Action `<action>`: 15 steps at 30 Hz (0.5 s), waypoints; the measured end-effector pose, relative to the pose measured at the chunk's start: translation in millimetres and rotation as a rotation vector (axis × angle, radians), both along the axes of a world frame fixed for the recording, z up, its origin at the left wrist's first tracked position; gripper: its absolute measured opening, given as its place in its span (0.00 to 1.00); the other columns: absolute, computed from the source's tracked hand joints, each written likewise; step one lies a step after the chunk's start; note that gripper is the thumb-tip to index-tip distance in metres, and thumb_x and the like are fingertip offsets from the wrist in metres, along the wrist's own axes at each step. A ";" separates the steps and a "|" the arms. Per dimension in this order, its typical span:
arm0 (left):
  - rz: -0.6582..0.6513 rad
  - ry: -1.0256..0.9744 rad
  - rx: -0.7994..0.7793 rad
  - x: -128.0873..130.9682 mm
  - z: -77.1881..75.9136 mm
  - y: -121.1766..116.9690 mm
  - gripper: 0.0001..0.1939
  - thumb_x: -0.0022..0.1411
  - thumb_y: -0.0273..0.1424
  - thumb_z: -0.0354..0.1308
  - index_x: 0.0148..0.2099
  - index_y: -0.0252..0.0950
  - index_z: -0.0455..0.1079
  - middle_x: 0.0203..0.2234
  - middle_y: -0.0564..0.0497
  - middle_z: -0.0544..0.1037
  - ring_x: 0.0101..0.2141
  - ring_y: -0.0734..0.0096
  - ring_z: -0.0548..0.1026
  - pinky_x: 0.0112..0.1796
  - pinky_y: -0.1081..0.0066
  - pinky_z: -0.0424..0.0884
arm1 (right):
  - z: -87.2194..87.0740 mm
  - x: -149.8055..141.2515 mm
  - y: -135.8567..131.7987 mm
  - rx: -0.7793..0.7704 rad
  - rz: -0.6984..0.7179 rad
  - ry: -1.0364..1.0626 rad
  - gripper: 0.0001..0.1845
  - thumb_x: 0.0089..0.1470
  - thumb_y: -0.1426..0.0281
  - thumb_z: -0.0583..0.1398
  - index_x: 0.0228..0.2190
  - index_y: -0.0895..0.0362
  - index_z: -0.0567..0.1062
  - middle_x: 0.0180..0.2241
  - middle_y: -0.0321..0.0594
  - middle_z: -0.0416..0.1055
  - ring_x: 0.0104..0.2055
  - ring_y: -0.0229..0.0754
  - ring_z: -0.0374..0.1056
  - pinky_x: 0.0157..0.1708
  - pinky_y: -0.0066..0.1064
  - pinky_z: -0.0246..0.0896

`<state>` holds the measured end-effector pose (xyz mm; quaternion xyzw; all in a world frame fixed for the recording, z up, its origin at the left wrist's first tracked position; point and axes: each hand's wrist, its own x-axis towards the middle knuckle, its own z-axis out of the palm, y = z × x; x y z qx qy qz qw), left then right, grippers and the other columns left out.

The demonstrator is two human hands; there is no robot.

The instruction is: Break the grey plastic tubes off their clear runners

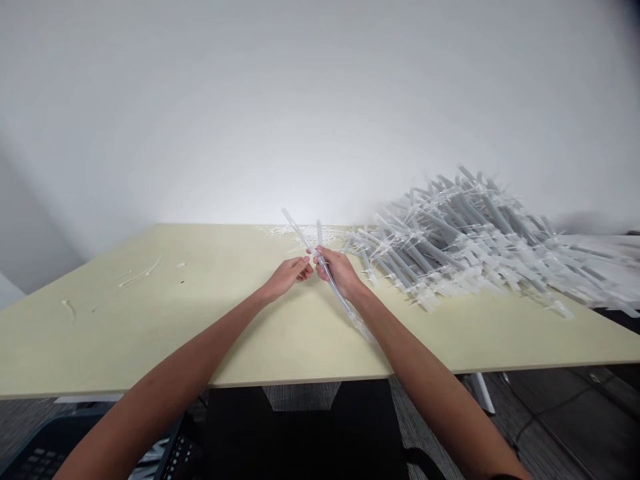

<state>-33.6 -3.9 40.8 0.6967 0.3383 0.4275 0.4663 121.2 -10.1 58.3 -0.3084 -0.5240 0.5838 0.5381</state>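
The **left hand** (285, 279) and **right hand** (340, 270) meet above the middle of the **bench** (200, 333), with a **plastic tube** (337, 293) in the right hand and crossing just beside the left hand's fingertips. Taking the hands as the clock's centre, a large **heap of tube-and-tie pieces** (465, 247) lies on the bench at 2 o'clock. A low **pile of plastic scraps** (295, 231) sits at 12 o'clock, against the bench's far edge. A few **loose plastic strips** (135, 277) lie at 9 o'clock. Below the bench, at 7 o'clock, is a **keyboard** (45, 460).
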 end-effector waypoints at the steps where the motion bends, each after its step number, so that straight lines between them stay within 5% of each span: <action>1: -0.021 0.025 -0.003 -0.5 -0.6 -0.4 0.24 0.59 0.49 0.45 0.31 0.33 0.66 0.26 0.49 0.69 0.29 0.72 0.67 0.34 0.69 0.63 | 0.1 0.9 0.2 -0.004 -0.001 -0.001 0.19 0.44 0.56 0.60 0.29 0.61 0.72 0.23 0.37 0.65 0.18 0.29 0.54 0.14 0.23 0.46; 10: 0.182 0.181 0.158 9.8 2.7 -14.3 0.25 0.61 0.48 0.39 0.23 0.35 0.62 0.17 0.54 0.63 0.21 0.73 0.61 0.27 0.72 0.57 | -9.0 3.6 8.9 0.092 -0.152 -0.109 0.19 0.42 0.56 0.62 0.27 0.61 0.73 0.24 0.38 0.66 0.17 0.29 0.55 0.13 0.24 0.47; 15: 0.185 0.207 0.158 11.7 -0.5 -12.9 0.25 0.61 0.48 0.39 0.23 0.36 0.62 0.17 0.54 0.64 0.21 0.73 0.62 0.27 0.71 0.57 | -17.1 3.9 13.7 0.198 -0.294 -0.287 0.20 0.45 0.53 0.59 0.20 0.59 0.70 0.20 0.38 0.66 0.15 0.30 0.55 0.14 0.26 0.48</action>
